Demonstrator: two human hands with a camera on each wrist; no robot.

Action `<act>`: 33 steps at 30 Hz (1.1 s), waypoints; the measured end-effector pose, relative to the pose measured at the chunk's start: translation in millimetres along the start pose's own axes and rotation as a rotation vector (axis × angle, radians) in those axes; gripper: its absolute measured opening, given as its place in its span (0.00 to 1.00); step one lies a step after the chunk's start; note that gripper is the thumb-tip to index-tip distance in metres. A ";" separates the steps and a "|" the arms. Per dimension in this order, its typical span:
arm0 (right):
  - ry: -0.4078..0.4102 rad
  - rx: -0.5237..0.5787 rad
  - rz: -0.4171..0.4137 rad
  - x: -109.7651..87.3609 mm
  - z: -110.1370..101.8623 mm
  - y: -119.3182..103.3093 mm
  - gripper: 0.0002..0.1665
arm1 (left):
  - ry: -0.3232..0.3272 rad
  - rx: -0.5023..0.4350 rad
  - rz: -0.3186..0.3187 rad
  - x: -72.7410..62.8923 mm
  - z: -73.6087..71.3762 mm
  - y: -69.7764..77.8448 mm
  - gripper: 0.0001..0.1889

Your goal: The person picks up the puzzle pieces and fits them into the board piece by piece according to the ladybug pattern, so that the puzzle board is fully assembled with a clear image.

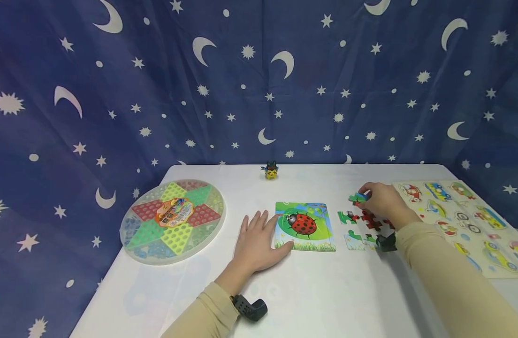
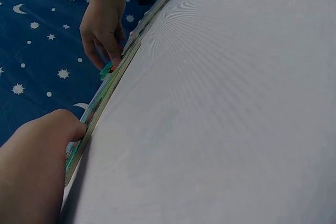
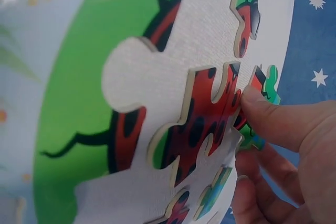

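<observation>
On the surface's (image 1: 301,295) R side, R hand (image 1: 382,203) is pinching a puzzle pc (image 1: 357,197).
Thumb & fingers are clamping it, tilted; can't tell if it's touching down, so a weak pinch could be letting it slip or flip. Loose pcs (image 1: 370,220) are lying right by that hand, some under it, & the wrist cam (image 1: 386,242) is sitting close: a low sweep could be scattering them. L hand (image 1: 255,244) is resting w/ fingers straight & thumb apart, thumb on the ladybug board's (image 1: 304,225) near part; uneven pressure could be skidding it. Farther R, sleeve (image 1: 449,277) is passing over the vehicle board's (image 1: 466,220) edge; a snag might be shifting it. Round game board (image 1: 174,221) is lying well apart L, prob. safe.
</observation>
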State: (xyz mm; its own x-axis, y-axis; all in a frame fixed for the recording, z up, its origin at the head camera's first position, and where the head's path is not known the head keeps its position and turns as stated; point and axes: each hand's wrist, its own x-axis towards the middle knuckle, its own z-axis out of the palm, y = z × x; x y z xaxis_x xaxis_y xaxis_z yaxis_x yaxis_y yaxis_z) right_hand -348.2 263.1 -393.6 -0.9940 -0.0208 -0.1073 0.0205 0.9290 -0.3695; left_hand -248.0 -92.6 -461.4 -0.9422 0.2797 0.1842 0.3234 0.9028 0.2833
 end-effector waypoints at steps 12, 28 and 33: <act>-0.012 -0.028 -0.075 9.3 -4.9 1.7 0.21 | -0.006 -0.003 0.009 0.8 -3.5 -1.1 0.46; -0.033 0.012 -0.141 12.2 0.6 -14.6 0.13 | -0.007 -0.024 -0.015 -0.1 -4.8 1.3 0.45; -0.033 0.049 -0.141 11.2 2.8 -17.7 0.14 | 0.003 -0.033 -0.008 1.5 -5.8 2.8 0.45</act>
State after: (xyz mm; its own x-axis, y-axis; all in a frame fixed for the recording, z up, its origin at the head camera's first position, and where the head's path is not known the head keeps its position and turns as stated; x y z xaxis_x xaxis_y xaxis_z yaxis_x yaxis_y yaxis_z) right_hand -359.4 245.3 -390.9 -0.9833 -0.1626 -0.0812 -0.1130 0.8969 -0.4276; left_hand -248.0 -91.5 -454.8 -0.9445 0.2717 0.1845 0.3187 0.8939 0.3153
